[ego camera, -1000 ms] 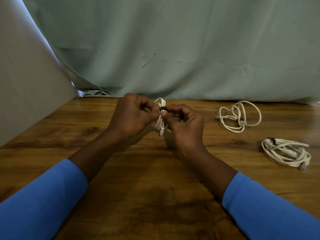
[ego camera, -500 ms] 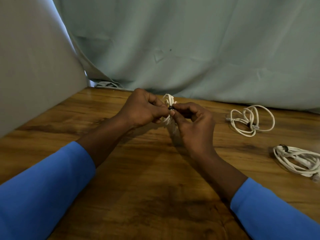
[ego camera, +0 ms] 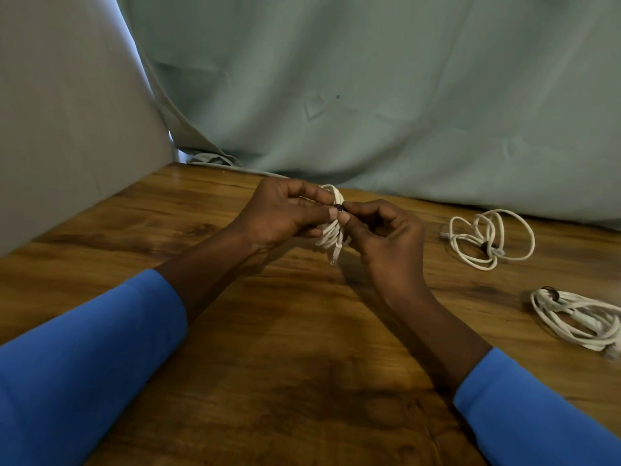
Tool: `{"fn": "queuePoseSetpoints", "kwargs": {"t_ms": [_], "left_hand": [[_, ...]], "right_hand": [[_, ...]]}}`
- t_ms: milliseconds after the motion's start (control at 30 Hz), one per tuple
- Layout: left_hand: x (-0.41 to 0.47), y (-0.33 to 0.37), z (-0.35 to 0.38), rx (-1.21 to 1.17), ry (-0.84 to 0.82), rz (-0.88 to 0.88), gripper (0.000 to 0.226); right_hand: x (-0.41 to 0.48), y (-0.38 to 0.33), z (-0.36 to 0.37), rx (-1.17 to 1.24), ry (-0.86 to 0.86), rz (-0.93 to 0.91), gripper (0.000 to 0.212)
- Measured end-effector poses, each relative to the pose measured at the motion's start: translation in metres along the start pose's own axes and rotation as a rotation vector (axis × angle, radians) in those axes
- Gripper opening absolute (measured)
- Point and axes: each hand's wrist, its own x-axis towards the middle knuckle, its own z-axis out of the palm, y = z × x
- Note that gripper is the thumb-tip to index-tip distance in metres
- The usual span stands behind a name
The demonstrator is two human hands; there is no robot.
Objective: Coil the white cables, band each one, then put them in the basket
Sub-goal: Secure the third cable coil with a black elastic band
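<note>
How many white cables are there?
3. Held cable: between left hand and right hand. Looped cable: on the table, right. Bundled cable: nearer, at the right edge. More may lie out of view.

I see both forearms, in blue sleeves (ego camera: 84, 364) that end short of the wrists, reach in from the table's (ego camera: 302, 381) near edge and meet toward its far edge. The left hand (ego camera: 285, 215) curls round the coiled cable (ego camera: 331, 232). The right hand (ego camera: 389, 240) pinches the dark band (ego camera: 338, 207) on it between thumb and forefinger, other fingers bent.
</note>
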Motion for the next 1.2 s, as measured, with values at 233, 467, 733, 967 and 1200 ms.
{"fn": "queuePoseSetpoints", "kwargs": {"t_ms": [233, 467, 733, 967, 1200], "left_hand": [[0.002, -0.003, -0.001, 0.056, 0.039, 0.061, 0.019], [0.007, -0.007, -0.006, 0.472, 0.025, 0.428, 0.012], [0.009, -0.004, -0.009, 0.576, 0.022, 0.475, 0.016], [0.006, -0.002, -0.006, 0.608, 0.044, 0.500, 0.012], [0.005, 0.005, -0.003, 0.771, -0.030, 0.540, 0.007]], "right_hand": [[0.000, 0.001, 0.004, 0.246, 0.005, 0.184, 0.015], [0.001, -0.005, 0.009, 0.463, 0.052, 0.488, 0.018], [0.002, -0.005, 0.008, 0.554, 0.064, 0.546, 0.019], [0.002, 0.000, 0.008, 0.557, 0.093, 0.498, 0.017], [0.001, 0.003, 0.007, 0.332, 0.097, 0.308, 0.015]]}}
